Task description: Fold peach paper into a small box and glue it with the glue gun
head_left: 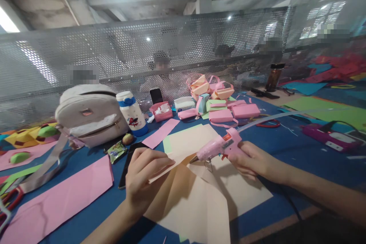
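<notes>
A pink hot glue gun (219,145) is gripped in my right hand (251,160), its metal nozzle pointing left and down. A clear glue stick (257,119) sticks out of its back end. My left hand (147,175) pinches the raised edge of a folded cream paper sheet (197,202). The nozzle tip is at the fold of this sheet; whether it touches the paper I cannot tell. More cream sheets (246,190) lie flat beneath, with a green edge showing behind them.
A grey backpack (91,110), a white bottle (133,114) and a phone (128,167) stand or lie on the left. Pink paper (65,198) is at front left. Small pink paper boxes (221,116) cluster behind. A purple power strip (331,137) sits right, before a perforated metal partition (120,45).
</notes>
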Available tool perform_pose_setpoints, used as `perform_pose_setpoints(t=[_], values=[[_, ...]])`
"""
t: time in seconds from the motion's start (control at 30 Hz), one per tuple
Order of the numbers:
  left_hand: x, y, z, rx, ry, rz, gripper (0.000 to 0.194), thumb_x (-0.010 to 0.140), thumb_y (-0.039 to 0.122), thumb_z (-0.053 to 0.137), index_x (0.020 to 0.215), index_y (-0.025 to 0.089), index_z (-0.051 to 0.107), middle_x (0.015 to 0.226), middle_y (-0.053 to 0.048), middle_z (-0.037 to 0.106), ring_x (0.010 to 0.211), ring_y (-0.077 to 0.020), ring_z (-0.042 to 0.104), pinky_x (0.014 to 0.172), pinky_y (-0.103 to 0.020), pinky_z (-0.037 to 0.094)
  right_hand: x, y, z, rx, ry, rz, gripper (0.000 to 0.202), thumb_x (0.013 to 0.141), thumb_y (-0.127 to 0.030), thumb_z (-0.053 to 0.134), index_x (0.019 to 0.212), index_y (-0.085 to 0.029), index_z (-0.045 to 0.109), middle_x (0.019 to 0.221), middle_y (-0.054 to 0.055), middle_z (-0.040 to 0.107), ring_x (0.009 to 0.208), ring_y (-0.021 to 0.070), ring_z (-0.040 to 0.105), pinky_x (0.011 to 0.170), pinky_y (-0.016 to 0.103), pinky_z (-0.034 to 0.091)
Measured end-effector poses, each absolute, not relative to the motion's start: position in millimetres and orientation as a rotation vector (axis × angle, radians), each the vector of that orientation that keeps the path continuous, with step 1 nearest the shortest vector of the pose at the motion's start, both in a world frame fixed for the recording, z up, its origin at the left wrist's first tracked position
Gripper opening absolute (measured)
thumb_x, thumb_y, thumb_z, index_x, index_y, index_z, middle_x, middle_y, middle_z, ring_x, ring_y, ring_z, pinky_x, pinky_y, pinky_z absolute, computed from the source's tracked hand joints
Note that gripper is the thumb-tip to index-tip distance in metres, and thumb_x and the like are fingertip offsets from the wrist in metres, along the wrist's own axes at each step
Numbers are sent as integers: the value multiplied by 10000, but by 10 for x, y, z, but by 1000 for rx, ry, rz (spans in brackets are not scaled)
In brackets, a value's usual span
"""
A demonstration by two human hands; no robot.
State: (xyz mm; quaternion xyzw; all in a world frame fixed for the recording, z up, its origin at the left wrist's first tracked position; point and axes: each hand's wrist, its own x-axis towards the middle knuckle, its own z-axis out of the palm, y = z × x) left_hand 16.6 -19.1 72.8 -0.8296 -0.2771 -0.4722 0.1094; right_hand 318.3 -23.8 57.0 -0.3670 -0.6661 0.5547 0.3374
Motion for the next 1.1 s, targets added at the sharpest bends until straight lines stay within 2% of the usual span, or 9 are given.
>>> perform_pose_setpoints(t=[0.13, 0.63, 0.87, 1.0, 1.1], values=[[167, -186, 723, -2431, -830, -1399, 82, 873, 151, 676, 859, 225, 708, 763, -26, 719, 680, -166, 604, 663, -326, 446, 3203, -231, 565, -958, -1739, 1425, 545, 878, -673, 567, 646, -228, 356, 443, -110, 320, 379, 54, 299, 390, 207, 247], [164, -175, 718, -2439, -816, -1402, 97, 862, 134, 692, 869, 229, 704, 770, -18, 718, 695, -165, 604, 674, -330, 445, 3281, -233, 587, -1046, -1754, 1295, 558, 872, -699, 549, 645, -228, 355, 462, -93, 340, 391, 61, 334, 389, 208, 273], [152, -172, 699, -2456, -811, -1385, 156, 829, 63, 700, 886, 209, 699, 789, -26, 706, 723, -168, 590, 689, -329, 431, 3327, -238, 615, -1180, -1860, 1118, 558, 892, -697, 507, 638, -203, 455, 451, -51, 402, 412, 86, 379, 412, 227, 305], [149, -172, 699, -2455, -809, -1383, 156, 828, 61, 696, 884, 206, 698, 788, -22, 708, 721, -166, 595, 692, -327, 429, 3319, -275, 706, -1224, -1946, 871, 465, 919, -608, 522, 727, -185, 541, 472, -44, 449, 438, 106, 422, 431, 230, 328], [150, -175, 701, -2454, -801, -1379, 167, 823, 51, 697, 893, 202, 690, 791, -21, 704, 723, -164, 589, 700, -327, 424, 3324, -295, 769, -1234, -2039, 704, 413, 943, -513, 517, 719, -174, 597, 504, -23, 500, 472, 119, 461, 458, 233, 354]])
